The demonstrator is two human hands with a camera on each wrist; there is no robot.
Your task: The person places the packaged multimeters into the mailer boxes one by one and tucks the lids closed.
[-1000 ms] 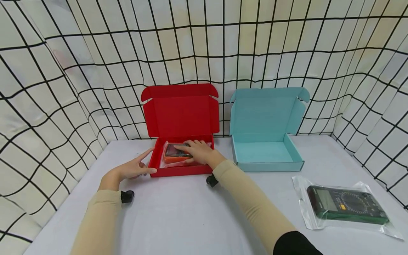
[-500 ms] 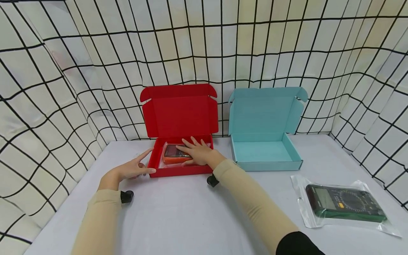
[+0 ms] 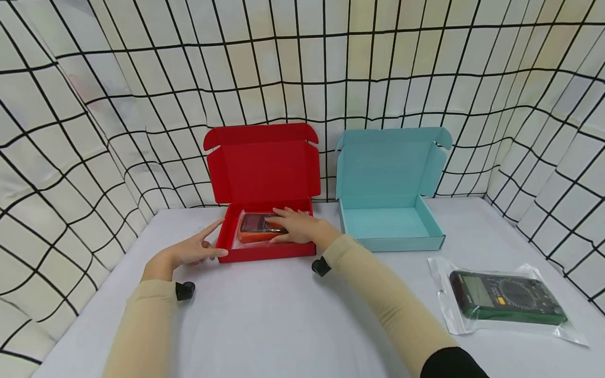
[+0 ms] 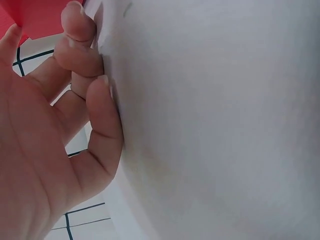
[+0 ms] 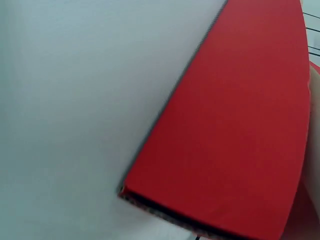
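Observation:
A red cardboard box (image 3: 267,254) stands with its lid up, and an orange multimeter (image 3: 257,236) in a clear plastic bag lies inside. My left hand (image 3: 186,252) holds the box's front left corner, thumb at the front and index finger along the left side. In the left wrist view its other fingers curl against the tabletop. My right hand (image 3: 300,226) reaches over the front right part of the box, fingers spread on the multimeter and hiding its right part. The right wrist view shows mostly the box's front wall (image 5: 230,120), with a strip of hand at the right edge.
A light blue box (image 3: 397,245) stands lid up beside the red one. At the right, a green multimeter (image 3: 508,296) lies in a clear bag on the white tabletop (image 3: 264,315). White walls with black grid lines (image 3: 264,63) enclose the back and sides.
The right hand has pulled back slightly to the right, its fingers closer together, showing more of the orange multimeter. The left hand stays at the box corner. The whole view has shifted a little.

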